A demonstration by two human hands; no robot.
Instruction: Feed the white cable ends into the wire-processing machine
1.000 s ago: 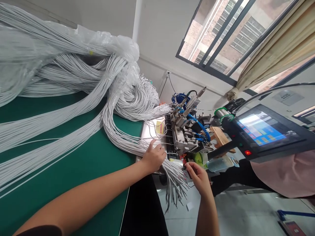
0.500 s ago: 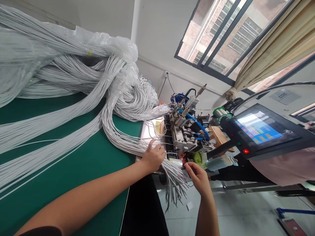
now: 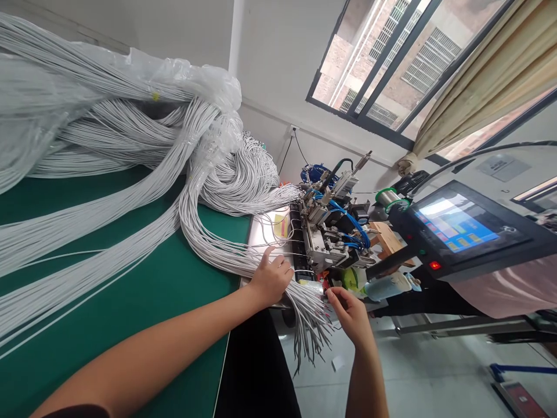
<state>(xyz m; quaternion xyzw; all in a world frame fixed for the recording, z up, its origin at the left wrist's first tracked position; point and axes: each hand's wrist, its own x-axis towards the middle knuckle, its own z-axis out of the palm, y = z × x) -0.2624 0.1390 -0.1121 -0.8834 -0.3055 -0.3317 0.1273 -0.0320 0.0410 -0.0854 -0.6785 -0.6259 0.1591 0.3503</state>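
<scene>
Your left hand point(image 3: 270, 280) lies on the white wires point(image 3: 209, 247) where they cross from the green counter point(image 3: 143, 302) to the machine point(image 3: 331, 244). Its fingers are loosely curled and pressing down, likely to pin the bundle. Your right hand point(image 3: 350, 316) narrows to a pinch among the fanned loose ends hanging off the near edge. It seemingly holds one of them, just beside the machine.

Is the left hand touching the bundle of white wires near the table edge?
Touching. The head view shows the left hand lying on the bundle of white wires, its fingers curled over the strands, with no gap.
</scene>
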